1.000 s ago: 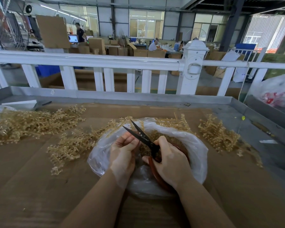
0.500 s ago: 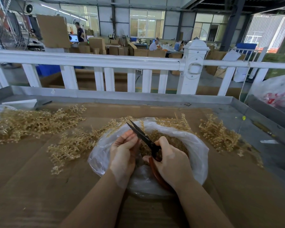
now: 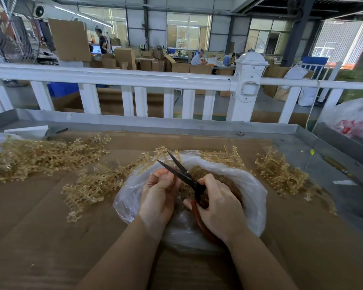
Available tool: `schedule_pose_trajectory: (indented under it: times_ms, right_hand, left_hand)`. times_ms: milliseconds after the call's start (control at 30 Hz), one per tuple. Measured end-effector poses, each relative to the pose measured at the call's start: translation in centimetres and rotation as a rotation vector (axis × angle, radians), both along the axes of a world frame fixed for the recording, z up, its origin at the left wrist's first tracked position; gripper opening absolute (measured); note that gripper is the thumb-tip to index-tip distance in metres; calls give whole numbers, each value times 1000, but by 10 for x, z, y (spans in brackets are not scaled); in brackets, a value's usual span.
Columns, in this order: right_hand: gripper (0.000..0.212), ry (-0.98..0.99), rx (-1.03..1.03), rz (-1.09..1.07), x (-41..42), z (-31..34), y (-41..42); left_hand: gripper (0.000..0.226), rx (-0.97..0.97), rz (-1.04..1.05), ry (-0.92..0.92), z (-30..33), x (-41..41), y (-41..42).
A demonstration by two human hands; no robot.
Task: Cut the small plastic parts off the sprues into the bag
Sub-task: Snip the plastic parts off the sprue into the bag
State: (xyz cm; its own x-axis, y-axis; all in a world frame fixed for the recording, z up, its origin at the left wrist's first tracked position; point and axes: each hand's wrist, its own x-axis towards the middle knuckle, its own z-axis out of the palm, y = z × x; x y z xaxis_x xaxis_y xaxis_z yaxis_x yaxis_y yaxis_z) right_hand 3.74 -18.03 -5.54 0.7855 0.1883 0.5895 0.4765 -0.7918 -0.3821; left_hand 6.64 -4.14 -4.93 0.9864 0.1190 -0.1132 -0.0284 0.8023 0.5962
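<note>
A clear plastic bag [image 3: 254,197] lies open on the cardboard-covered table, holding cut amber plastic parts [image 3: 199,171]. My right hand [image 3: 220,206] grips dark scissors [image 3: 182,173] with red-brown handles, blades parted and pointing up-left over the bag. My left hand [image 3: 159,191] is curled over the bag's left rim, its fingers closed beside the lower blade; whatever it pinches is hidden. Piles of amber sprues lie at the left [image 3: 42,155], just left of the bag [image 3: 92,185] and at the right [image 3: 281,174].
A white railing [image 3: 134,78] runs behind the table's grey metal rim [image 3: 155,122]. A white block [image 3: 27,130] and a pen sit at the far left corner. A filled white bag [image 3: 354,120] bulges at the right. Boxes and people are far behind.
The scissor blades have spread wider and tipped a little more upright. Both hands stay over the bag, almost unmoved.
</note>
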Motion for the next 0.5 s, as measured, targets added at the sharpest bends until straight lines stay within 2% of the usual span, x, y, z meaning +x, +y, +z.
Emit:
schedule_pose_trajectory:
  times_ms: [500]
  right_hand:
    - [39,-27,-6,-23,-2,3,1]
  left_hand:
    - [24,22,-34,13,-1,2,-1]
